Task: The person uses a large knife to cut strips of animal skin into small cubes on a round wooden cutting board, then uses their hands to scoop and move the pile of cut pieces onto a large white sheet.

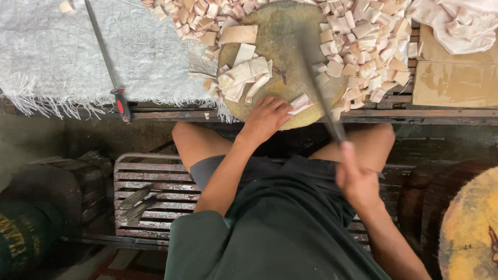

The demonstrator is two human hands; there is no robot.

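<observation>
My left hand (pixel 265 118) rests on the near edge of a round wooden chopping block (pixel 284 46), its fingers holding a pale strip of fatty meat (pixel 300 103). My right hand (pixel 356 180) grips the handle of a large cleaver (pixel 317 78), raised and blurred above the block, its blade pointing away from me. More long pale strips (pixel 245 75) lie on the left half of the block. Heaps of small cut cubes (pixel 363 46) ring the block at the right and top.
A white woven sack (pixel 57 52) covers the bench at the left, with a sharpening steel (pixel 106 57) with a red handle lying on it. Cardboard (pixel 454 78) and pale skin pieces (pixel 459 23) sit at the right. I sit on a slatted stool (pixel 150 181); another round block (pixel 469 228) stands lower right.
</observation>
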